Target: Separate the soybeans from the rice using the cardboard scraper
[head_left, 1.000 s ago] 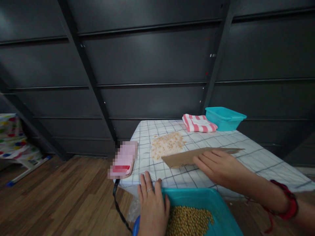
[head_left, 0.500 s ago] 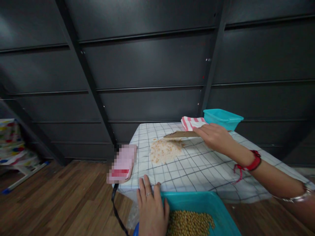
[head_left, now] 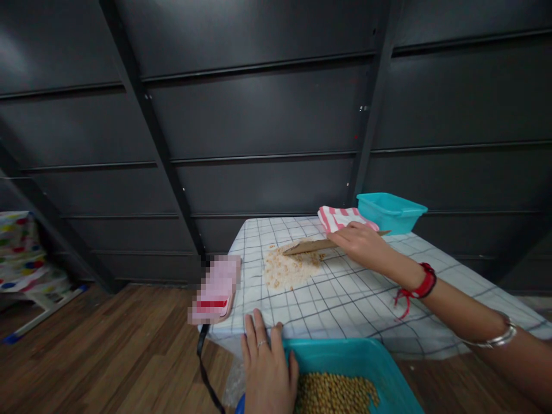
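My right hand (head_left: pixel 360 244) reaches across the checked tablecloth (head_left: pixel 353 293) and grips a flat piece of brown cardboard (head_left: pixel 310 246), its edge resting at the far side of a pile of pale husks (head_left: pixel 287 268). My left hand (head_left: pixel 267 365) is wrapped over the near left rim of a teal tub (head_left: pixel 345 353) that holds yellow beans (head_left: pixel 336 394). The tub sits just below the table's front edge.
A red-and-white striped cloth (head_left: pixel 340 218) and a second teal tub (head_left: pixel 390 211) lie at the table's far edge. A pink pixelated object (head_left: pixel 214 290) with a black strap hangs off the left corner. Dark panelled wall behind, wood floor to the left.
My right hand carried the cardboard from the near side of the husk pile to its far side and lowered its edge onto the cloth. My left hand stayed on the tub rim.
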The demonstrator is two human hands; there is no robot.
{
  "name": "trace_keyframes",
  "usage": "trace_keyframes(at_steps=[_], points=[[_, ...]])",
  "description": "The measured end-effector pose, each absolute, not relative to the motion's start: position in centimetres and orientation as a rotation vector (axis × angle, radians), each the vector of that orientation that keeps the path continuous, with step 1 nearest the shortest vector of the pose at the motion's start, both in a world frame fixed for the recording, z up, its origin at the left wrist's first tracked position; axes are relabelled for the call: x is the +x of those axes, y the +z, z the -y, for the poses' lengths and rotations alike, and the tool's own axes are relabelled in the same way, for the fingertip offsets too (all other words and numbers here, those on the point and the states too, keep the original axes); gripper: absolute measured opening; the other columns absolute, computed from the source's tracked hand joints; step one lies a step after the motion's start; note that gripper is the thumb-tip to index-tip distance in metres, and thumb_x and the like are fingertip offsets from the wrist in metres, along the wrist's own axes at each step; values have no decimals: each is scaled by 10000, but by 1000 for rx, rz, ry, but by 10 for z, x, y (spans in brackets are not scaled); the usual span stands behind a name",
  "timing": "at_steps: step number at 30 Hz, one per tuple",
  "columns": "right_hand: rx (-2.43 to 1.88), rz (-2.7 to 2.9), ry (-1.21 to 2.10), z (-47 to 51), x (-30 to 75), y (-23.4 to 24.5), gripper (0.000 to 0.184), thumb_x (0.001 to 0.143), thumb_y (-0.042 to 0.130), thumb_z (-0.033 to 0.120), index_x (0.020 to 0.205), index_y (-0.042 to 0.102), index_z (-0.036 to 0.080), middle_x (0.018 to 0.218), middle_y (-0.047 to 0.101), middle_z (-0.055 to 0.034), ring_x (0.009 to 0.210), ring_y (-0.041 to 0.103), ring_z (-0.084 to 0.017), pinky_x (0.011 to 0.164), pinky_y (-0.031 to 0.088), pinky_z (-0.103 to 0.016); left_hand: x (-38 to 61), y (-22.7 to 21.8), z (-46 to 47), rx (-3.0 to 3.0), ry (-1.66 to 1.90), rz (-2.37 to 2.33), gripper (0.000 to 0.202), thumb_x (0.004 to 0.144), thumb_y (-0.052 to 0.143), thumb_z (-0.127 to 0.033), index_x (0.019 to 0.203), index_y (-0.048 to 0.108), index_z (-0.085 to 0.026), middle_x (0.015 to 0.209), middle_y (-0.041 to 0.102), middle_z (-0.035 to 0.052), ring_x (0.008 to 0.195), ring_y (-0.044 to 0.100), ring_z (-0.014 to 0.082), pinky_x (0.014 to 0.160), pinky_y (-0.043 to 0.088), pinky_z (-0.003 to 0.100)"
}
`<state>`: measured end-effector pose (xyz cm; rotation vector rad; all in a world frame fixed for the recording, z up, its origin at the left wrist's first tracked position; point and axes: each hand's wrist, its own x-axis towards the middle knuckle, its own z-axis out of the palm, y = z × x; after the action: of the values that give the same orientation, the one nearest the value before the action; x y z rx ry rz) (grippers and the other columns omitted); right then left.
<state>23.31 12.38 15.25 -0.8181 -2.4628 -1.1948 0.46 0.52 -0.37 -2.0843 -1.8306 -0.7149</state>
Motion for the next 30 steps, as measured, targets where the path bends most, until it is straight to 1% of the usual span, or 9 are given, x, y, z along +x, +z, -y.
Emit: trace_keyframes(at_steps=[7, 10, 13, 16, 18, 20, 23, 26, 30], points=[[-785, 2422, -1222, -100, 236, 162, 314, 790, 309, -18, 871, 579, 120, 713, 648, -57, 630, 547, -140, 655, 356, -293, 1, -8, -7, -2103, -670, 1763, 316, 748, 457, -163, 1047, 536, -103, 1328, 350, 284, 1260, 194, 431, 918, 352, 575], [-820, 2394, -1250, -100, 238, 165, 318, 801, 309, -12, 894, 586, 116, 739, 654, -71, 648, 556, -147, 640, 361, -298, -1, -11, -9, -2110, -664, 1754, 322, 753, 454, -176, 1058, 530, -104, 1330, 348, 284, 1261, 191, 432, 905, 368, 575], [-846, 2378, -1276, -104, 241, 162, 304, 812, 322, 2, 890, 594, 113, 707, 649, -69, 632, 559, -153, 616, 365, -302, -3, -13, -10, -2144, -653, 1724, 322, 754, 460, -197, 1052, 538, -105, 1320, 364, 283, 1255, 213, 433, 890, 383, 577], [-842, 2368, -1290, -105, 247, 155, 302, 808, 322, -2, 843, 600, 111, 663, 639, -63, 601, 556, -152, 606, 373, -303, -2, -12, -9, -2163, -656, 1738, 328, 756, 461, -199, 1065, 536, -117, 1341, 357, 255, 1270, 199, 415, 903, 373, 575], [-825, 2364, -1291, -100, 250, 151, 305, 805, 321, -6, 829, 600, 113, 668, 640, -62, 599, 555, -149, 613, 381, -301, -1, -11, -9, -2121, -679, 1778, 317, 761, 450, -180, 1056, 542, -107, 1347, 341, 262, 1276, 185, 413, 919, 355, 572], [-801, 2367, -1287, -91, 253, 149, 315, 798, 316, -16, 838, 598, 120, 686, 645, -58, 611, 556, -145, 625, 389, -298, 0, -10, -8, -2097, -691, 1790, 306, 762, 444, -162, 1043, 548, -97, 1343, 335, 277, 1273, 188, 419, 923, 347, 571], [-756, 2391, -1267, -74, 254, 149, 346, 774, 302, -46, 860, 588, 128, 706, 650, -48, 629, 558, -139, 636, 396, -291, 3, -8, -7, -2145, -693, 1761, 302, 765, 448, -181, 1043, 548, -117, 1341, 356, 253, 1271, 212, 409, 901, 373, 562], [-722, 2385, -1251, -62, 257, 153, 340, 763, 309, -58, 874, 576, 122, 735, 656, -55, 652, 566, -139, 642, 398, -288, 8, -5, -6, -2086, -732, 1826, 287, 762, 439, -149, 1021, 552, -102, 1350, 341, 254, 1288, 177, 393, 940, 333, 550], [-796, 2316, -1349, -67, 268, 156, 350, 750, 311, -63, 900, 571, 120, 766, 662, -60, 682, 579, -147, 672, 398, -293, 12, -3, -5, -2063, -749, 1831, 284, 754, 444, -134, 1014, 549, -88, 1334, 353, 264, 1290, 171, 393, 943, 327, 538]])
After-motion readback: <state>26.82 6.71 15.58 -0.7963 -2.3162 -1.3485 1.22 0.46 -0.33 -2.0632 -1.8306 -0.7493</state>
